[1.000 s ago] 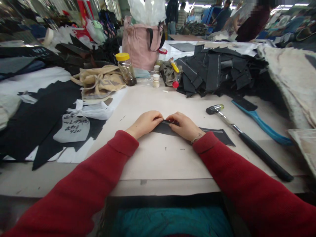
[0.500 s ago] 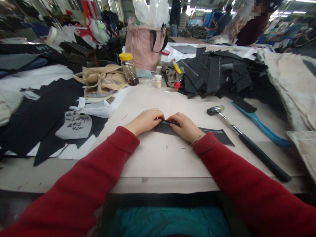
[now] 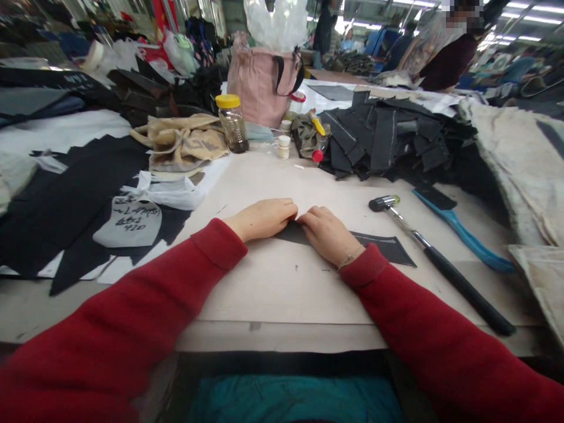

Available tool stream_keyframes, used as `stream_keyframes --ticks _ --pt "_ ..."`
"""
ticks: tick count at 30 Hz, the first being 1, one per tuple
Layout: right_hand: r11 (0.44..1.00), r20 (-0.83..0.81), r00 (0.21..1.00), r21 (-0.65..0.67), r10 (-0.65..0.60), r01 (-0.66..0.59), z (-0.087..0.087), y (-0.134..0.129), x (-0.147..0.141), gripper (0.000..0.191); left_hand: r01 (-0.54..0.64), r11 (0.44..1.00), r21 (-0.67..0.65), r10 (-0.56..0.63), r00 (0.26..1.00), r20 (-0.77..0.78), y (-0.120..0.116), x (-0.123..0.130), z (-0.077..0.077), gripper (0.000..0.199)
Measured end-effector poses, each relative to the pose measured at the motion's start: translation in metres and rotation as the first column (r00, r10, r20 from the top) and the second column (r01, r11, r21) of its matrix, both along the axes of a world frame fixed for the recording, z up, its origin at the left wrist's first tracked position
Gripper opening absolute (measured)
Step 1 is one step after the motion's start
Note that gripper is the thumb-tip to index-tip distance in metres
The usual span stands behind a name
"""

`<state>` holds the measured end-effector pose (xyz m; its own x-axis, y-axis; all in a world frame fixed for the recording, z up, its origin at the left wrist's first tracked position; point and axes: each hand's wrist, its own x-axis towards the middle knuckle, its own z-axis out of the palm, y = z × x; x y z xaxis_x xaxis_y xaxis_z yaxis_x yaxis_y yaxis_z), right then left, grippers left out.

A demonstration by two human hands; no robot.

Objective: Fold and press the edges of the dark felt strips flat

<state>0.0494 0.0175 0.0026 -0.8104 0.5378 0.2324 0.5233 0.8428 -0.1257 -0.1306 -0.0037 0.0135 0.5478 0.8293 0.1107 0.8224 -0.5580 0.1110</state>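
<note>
A dark grey strip of fabric (image 3: 388,249) lies across the pale work surface (image 3: 282,294), its right end showing a light line along the edge. My left hand (image 3: 268,217) is closed, its fingertips pinching the strip's upper edge. Right beside it, my right hand (image 3: 328,234) also pinches that edge, fingers bent and pressed together. The two sets of fingertips almost meet, and the hands cover part of the strip. To the right of my right hand lies a hammer (image 3: 440,258) with a black handle.
A blue-handled brush (image 3: 473,238) lies beyond the hammer. Behind stand a heap of dark fabric pieces (image 3: 383,132), a yellow-lidded jar (image 3: 232,126), a small white bottle (image 3: 284,147) and a pink bag (image 3: 259,88). Black cut pieces (image 3: 70,200) and a handwritten tag (image 3: 130,223) are at left.
The fingers of both hands have shifted slightly along the strip's edge, and less of the folded edge shows between them. The whole view has moved a little.
</note>
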Motion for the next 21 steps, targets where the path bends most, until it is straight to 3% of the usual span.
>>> stream_keyframes --ticks 6,11,17,21 --pt "0.991 0.141 0.99 0.133 -0.009 -0.01 0.005 -0.009 -0.003 0.018 0.178 0.984 0.021 -0.173 0.974 -0.145 -0.001 0.001 0.007 0.018" --pt "0.99 0.206 0.976 0.138 -0.068 0.04 0.01 -0.017 -0.007 0.018 0.235 0.972 -0.008 -0.229 0.936 -0.269 -0.008 -0.002 0.013 0.02" --pt "0.981 0.171 0.98 0.177 -0.104 0.073 0.008 -0.024 -0.01 0.021 0.162 0.987 0.001 -0.158 0.965 -0.212 -0.017 -0.006 0.007 0.023" --pt "0.981 0.106 0.987 0.159 -0.124 0.107 0.005 -0.025 -0.004 0.022 -0.007 0.999 0.043 0.011 0.995 -0.096 -0.024 -0.003 0.0 0.024"
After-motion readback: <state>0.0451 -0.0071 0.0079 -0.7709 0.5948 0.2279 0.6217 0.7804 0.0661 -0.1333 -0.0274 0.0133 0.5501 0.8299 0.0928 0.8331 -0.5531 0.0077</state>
